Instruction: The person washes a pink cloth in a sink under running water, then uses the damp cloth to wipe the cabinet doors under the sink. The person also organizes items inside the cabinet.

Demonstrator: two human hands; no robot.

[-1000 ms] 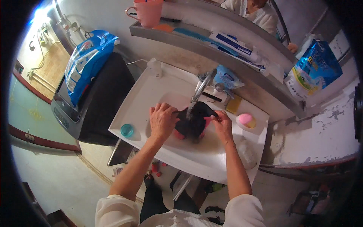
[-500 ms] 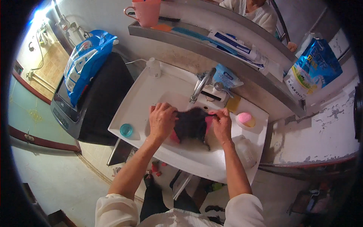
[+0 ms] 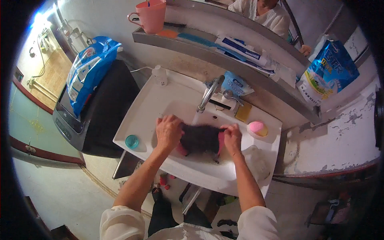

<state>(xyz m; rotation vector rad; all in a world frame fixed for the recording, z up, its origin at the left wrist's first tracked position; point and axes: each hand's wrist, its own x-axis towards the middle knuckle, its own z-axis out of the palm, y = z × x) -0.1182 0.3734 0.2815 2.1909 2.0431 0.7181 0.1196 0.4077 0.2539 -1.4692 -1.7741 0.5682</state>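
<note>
A dark, wet piece of cloth point(image 3: 200, 138) with pink edges is stretched over the basin of a white sink point(image 3: 156, 100). My left hand point(image 3: 169, 131) grips its left end and my right hand point(image 3: 231, 136) grips its right end, both held low in the basin. A metal tap point(image 3: 208, 94) stands just behind the cloth, its spout above it.
On the sink rim sit a small teal cup point(image 3: 131, 141), a clear bottle point(image 3: 161, 76), a yellow soap bar point(image 3: 243, 112) and a pink sponge point(image 3: 257, 128). A black washing machine point(image 3: 100, 116) with a blue bag point(image 3: 86, 74) stands left. A shelf point(image 3: 224, 52) above holds a pink mug point(image 3: 150, 17).
The cloth has come away from the tap and is now pulled out flat between my hands. Both hands have moved slightly toward me and apart.
</note>
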